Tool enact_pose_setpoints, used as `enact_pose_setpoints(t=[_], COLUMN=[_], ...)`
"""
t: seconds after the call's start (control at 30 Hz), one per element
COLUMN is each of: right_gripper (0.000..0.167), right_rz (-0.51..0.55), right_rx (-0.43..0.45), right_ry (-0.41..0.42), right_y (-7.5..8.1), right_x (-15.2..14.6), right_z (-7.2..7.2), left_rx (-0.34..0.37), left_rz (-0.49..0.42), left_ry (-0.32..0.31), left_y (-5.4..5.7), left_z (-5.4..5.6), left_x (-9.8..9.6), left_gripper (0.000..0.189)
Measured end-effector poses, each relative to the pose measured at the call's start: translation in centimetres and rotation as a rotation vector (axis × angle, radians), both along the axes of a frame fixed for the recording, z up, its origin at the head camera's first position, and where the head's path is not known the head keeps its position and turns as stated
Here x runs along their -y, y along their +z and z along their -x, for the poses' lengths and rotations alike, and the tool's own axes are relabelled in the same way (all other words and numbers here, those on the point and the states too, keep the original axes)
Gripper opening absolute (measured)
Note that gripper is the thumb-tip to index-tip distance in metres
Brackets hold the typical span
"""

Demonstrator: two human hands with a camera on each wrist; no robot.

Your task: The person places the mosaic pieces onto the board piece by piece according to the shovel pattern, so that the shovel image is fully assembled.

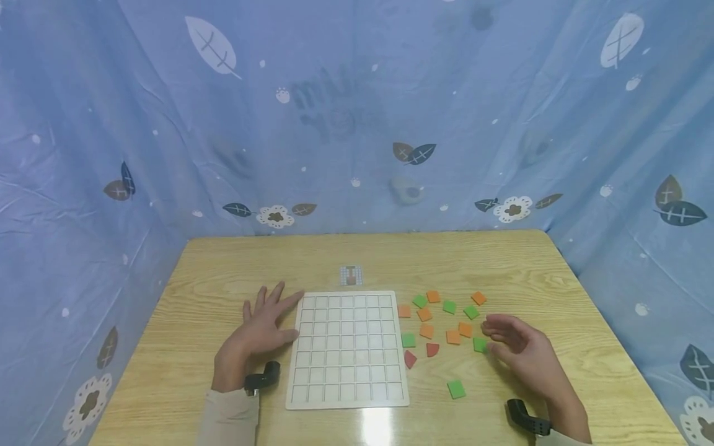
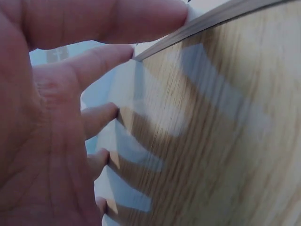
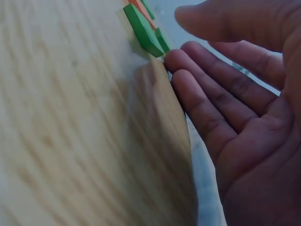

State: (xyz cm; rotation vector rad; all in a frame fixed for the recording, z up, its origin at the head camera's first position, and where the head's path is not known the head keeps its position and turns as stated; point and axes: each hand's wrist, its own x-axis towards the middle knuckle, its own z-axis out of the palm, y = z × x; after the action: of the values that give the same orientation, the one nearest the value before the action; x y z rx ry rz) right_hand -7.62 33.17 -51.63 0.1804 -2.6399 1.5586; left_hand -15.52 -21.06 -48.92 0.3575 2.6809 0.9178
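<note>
A white grid board [image 1: 348, 350] with raised lines lies flat on the wooden table. My left hand [image 1: 261, 331] rests at its left edge, fingers spread, with thumb and index fingertip touching the rim. To the board's right are scattered several orange square tiles [image 1: 453, 337], several green square tiles [image 1: 456, 389] and two red quarter-round tiles [image 1: 432, 349]. Beside the rightmost green tile [image 1: 480, 345] my right hand [image 1: 521, 350] lies with relaxed fingers and nothing in it. In the right wrist view, its fingertips sit close to a green tile [image 3: 143, 32].
A small printed card [image 1: 351, 275] with a grid picture lies behind the board. Blue curtains [image 1: 357, 118] with leaf and flower prints hang around the table [image 1: 268, 254]. Black wrist cameras [image 1: 527, 418] are strapped to both wrists.
</note>
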Motion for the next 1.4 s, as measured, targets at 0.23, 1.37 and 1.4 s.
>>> enact_pose_setpoints(t=[0.23,1.37,1.4], right_gripper=[0.049,0.046,0.046], right_rz=[-0.101,-0.283,-0.292], right_rx=[0.034,0.004,0.002], right_ry=[-0.032,-0.048,-0.052], right_y=[0.13,0.56,0.51], right_x=[-0.14,0.42,0.42], right_z=[-0.12,-0.42,-0.40], left_rx=[0.002,0.005,0.005], left_rz=[0.020,0.066,0.064], left_ry=[0.001,0.022,0.023], left_y=[-0.11,0.33,0.30], left_z=[0.06,-0.15,-0.14], left_x=[0.04,-0.43,-0.42], left_gripper=[0.084,0.089,0.089])
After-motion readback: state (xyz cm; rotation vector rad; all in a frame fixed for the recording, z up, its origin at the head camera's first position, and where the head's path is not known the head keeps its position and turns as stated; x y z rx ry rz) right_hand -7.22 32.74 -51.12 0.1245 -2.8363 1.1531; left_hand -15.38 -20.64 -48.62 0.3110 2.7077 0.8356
